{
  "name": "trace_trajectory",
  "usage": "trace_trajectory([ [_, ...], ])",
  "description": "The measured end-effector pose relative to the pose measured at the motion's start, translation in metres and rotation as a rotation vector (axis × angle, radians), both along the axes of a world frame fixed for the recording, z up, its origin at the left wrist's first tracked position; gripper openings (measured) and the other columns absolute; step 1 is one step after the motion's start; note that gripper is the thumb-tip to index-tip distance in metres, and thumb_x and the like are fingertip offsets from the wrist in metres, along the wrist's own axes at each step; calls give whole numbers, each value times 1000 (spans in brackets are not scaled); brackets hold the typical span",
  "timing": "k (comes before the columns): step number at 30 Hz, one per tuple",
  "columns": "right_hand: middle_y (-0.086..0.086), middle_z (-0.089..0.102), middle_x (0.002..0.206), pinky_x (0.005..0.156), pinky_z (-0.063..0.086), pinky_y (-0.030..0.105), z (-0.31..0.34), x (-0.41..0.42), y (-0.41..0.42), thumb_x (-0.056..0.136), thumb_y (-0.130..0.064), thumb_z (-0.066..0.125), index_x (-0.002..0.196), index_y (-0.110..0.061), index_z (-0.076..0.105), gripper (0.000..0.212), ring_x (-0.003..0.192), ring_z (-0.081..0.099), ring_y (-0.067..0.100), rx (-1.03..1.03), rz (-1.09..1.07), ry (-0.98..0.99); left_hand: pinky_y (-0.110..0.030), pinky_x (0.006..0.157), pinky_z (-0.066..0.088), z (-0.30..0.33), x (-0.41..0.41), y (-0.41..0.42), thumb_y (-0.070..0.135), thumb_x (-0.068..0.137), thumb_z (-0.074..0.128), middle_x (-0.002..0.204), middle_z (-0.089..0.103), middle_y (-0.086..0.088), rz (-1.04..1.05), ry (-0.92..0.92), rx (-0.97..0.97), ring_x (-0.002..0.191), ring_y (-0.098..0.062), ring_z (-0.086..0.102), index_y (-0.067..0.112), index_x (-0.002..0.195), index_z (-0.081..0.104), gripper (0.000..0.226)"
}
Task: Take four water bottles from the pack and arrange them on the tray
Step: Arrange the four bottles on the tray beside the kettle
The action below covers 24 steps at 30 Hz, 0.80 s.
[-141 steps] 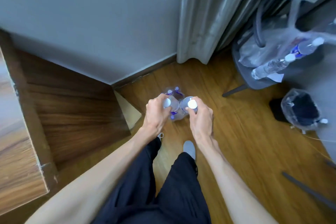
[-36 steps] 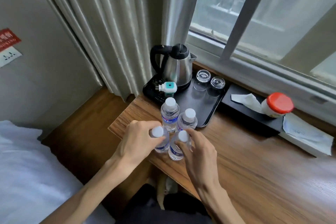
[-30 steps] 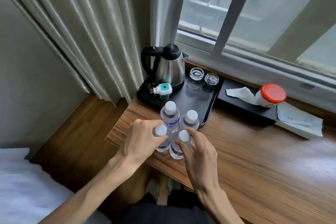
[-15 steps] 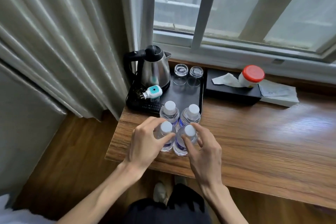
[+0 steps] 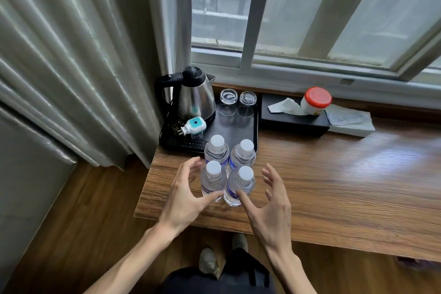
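Several clear water bottles with white caps stand upright in a tight square on the wooden desk [image 5: 334, 186], just in front of the black tray [image 5: 248, 131]. The near pair are the near-left bottle [image 5: 213, 179] and near-right bottle [image 5: 239, 185]; behind them stand the far-left bottle [image 5: 216, 150] and far-right bottle [image 5: 244, 154]. My left hand [image 5: 183, 196] is open beside the near-left bottle, thumb close to its base. My right hand [image 5: 269, 205] is open to the right of the near-right bottle, its thumb tip near that bottle's side.
On the tray stand a steel kettle [image 5: 194, 98], a white and teal plug [image 5: 192, 126] and two upturned glasses [image 5: 237, 100]. A black tissue box [image 5: 293, 122] with a red-lidded jar [image 5: 315, 100] sits at the right. Curtains [image 5: 71, 59] hang left; the desk edge is near my legs.
Both hands let go of the two near bottles and spread apart; half a second ago they were closed round the caps. The bottles now stand free on the desk.
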State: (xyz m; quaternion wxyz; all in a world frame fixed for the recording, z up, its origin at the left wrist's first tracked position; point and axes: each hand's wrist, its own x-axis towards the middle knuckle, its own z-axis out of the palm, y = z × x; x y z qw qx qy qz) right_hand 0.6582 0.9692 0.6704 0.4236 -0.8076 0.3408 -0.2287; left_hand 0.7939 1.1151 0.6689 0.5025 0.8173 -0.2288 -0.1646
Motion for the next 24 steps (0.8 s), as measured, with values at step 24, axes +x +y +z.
trace_trajectory([
  [24,-17,65,126,99,53,33,-66,11,9,72,-31,87,134,-27,53,71,114,61,-3,254,-35,-22,-37,83,60,-61,-15,-16,40,61,91,108,74,9,179,69,34,97,-4,71,25,123,57,72],
])
